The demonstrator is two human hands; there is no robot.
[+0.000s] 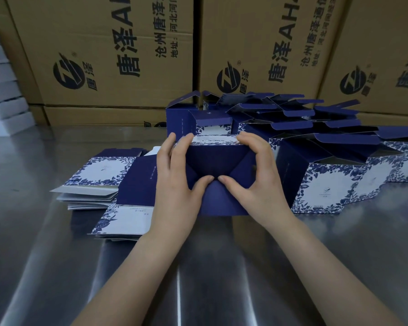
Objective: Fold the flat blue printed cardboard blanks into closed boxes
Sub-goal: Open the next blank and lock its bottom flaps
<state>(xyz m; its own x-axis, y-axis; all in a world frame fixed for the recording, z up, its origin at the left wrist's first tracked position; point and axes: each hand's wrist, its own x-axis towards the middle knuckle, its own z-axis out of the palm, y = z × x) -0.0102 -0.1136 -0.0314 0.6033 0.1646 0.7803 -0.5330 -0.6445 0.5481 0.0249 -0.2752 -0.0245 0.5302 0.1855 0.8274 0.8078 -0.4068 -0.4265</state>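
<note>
Brushed steel fills the foreground, a shiny metal table point(45, 255) streaked with long pale reflections, and behind it stands a wall of brown corrugated cartons point(118, 43) printed with black logos and Chinese characters. Off at the far left edge, a blurred stack of white boxes point(3, 90) leans against that wall. On the table at left lies a loose pile of flat blanks point(99, 175), smooth printed card, white panels framed by blue leaf patterns, with solid navy panels and grey undersides showing at the edges. Over on the right sits a crowd of folded boxes point(327, 184), standing close together with their navy top flaps sticking up and open, silvery insides catching the light. Centre stage, the box in hand point(219, 161) rests on the table between the pile and the crowd, tipped so its navy end faces the camera, flaps overlapping in angled, envelope-like creases. The left hand point(174, 184) grips its left side, fingers curled over the far white edge, thumb pressing down on the flaps. The right hand point(257, 175) mirrors it on the right side, fingers hooked over the top, thumb pushing at the middle. Both thumb tips almost meet at the centre seam.
</note>
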